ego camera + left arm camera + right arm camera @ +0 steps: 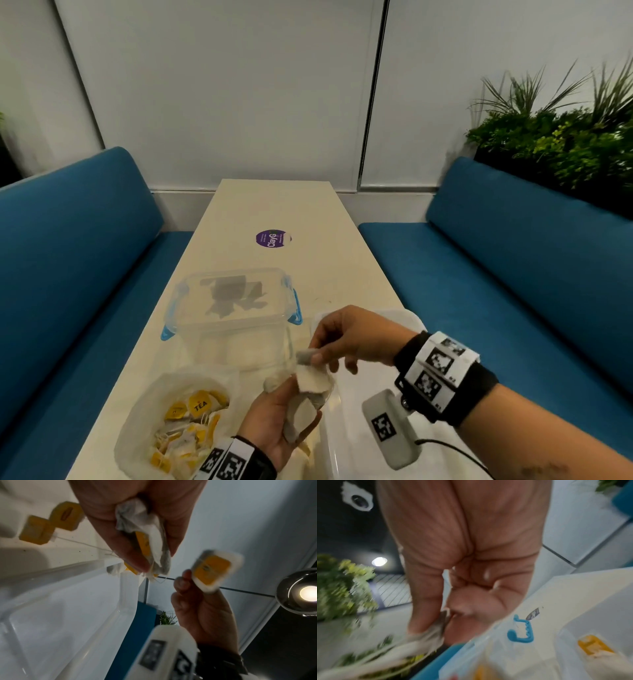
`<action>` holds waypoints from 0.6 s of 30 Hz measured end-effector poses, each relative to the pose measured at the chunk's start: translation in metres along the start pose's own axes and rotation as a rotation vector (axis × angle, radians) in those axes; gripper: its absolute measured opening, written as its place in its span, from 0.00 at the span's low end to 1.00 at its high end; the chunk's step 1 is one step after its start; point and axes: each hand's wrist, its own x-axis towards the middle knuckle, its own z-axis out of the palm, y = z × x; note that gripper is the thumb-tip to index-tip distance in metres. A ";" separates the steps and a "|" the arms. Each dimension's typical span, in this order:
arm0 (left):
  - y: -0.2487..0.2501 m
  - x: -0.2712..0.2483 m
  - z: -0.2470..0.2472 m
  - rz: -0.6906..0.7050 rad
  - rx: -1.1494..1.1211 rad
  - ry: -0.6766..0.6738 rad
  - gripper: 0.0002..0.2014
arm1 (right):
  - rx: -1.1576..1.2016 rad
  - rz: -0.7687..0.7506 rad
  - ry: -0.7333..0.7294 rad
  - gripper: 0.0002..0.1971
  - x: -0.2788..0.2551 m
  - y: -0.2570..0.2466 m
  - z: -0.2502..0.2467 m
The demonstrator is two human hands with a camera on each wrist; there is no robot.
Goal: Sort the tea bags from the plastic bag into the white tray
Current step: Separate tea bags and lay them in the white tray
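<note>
My left hand (274,421) is palm up over the table's near edge and grips a bunch of white tea bags (147,536). Two yellow tags (51,524) dangle from them on strings. My right hand (329,342) pinches one tea bag (214,572) with a yellow tag, just above the bunch. Motion blurs this tea bag (433,631) in the right wrist view. The plastic bag (137,421) lies open at the lower left with several yellow-tagged tea bags inside. The white tray (346,452) sits under and to the right of both hands.
A clear lidded container (233,308) with blue clips (294,308) stands just beyond the hands. A purple round sticker (272,238) marks the table (274,205) farther back. Blue benches (513,274) run along both sides, with plants (565,137) at the back right.
</note>
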 end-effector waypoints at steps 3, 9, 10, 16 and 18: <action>0.000 0.004 0.004 -0.001 -0.030 -0.042 0.14 | -0.273 -0.089 0.242 0.13 0.005 0.005 0.022; 0.003 0.005 0.001 0.001 -0.059 -0.048 0.08 | -0.503 -0.369 0.235 0.11 -0.007 0.013 0.033; 0.004 0.005 0.001 0.006 -0.058 -0.040 0.05 | -0.535 -0.390 0.178 0.14 -0.008 0.015 0.033; 0.005 0.003 0.004 0.023 -0.078 -0.071 0.08 | -0.402 -0.375 0.172 0.14 -0.002 0.029 0.026; 0.004 0.003 0.001 0.006 -0.082 -0.081 0.16 | -0.247 -0.276 0.181 0.10 0.000 0.031 0.018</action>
